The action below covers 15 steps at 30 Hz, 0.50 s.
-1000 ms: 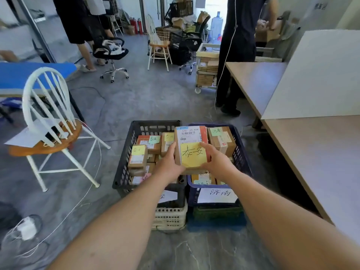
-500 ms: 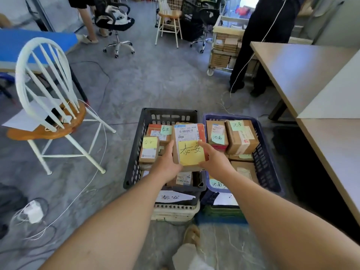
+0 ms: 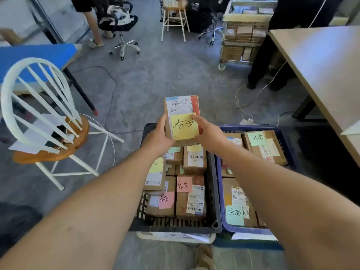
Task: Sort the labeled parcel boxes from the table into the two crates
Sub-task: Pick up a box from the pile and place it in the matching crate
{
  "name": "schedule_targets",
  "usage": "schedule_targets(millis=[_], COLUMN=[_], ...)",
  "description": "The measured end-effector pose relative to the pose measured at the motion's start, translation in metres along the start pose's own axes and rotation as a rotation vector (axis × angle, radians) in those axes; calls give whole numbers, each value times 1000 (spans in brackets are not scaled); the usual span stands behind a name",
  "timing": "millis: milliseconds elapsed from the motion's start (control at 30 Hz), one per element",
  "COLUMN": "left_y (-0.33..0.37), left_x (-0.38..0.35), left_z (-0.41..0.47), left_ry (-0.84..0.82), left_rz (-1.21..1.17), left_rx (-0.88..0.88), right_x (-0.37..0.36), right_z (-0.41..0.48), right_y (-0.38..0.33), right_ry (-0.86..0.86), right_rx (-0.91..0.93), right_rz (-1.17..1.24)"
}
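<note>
I hold a brown parcel box [image 3: 182,112] with a white shipping label and a yellow handwritten note between both hands, above the far end of the black crate [image 3: 213,191]. My left hand [image 3: 158,138] grips its left side and my right hand [image 3: 209,134] grips its right side. The black crate holds several boxes with yellow, pink and green notes. Beside it on the right stands the blue crate [image 3: 286,145], holding several boxes with green notes.
A white spindle chair [image 3: 41,121] with papers on its wooden seat stands at the left. The wooden table [image 3: 321,61] runs along the right. A person's legs [image 3: 263,61], a cart of boxes [image 3: 239,38], an office chair [image 3: 120,22] and floor cables lie beyond.
The view has tilted down and closer over the crates. The parcel box stays gripped in both hands and now sits over the black crate's far end.
</note>
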<state>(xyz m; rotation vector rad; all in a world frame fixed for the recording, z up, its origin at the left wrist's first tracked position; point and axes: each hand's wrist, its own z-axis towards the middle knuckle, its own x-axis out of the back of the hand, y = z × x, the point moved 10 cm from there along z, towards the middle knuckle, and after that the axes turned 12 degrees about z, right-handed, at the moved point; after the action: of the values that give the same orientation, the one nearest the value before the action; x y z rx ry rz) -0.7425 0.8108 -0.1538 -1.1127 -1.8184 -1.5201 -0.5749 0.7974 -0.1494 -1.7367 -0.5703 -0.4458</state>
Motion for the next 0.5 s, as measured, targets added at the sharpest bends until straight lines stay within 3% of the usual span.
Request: schedule_targets(millis=[367, 500], left_y=[-66, -108], left_x=[-54, -104], left_z=[50, 32], left_ry=[-124, -277], left_rz=[-24, 68], left_rx=[77, 147], right_x=[-72, -119], right_z=[58, 37], right_y=[47, 92], right_ry=[-135, -192], right_rx=[-120, -274], right_rz=[32, 63])
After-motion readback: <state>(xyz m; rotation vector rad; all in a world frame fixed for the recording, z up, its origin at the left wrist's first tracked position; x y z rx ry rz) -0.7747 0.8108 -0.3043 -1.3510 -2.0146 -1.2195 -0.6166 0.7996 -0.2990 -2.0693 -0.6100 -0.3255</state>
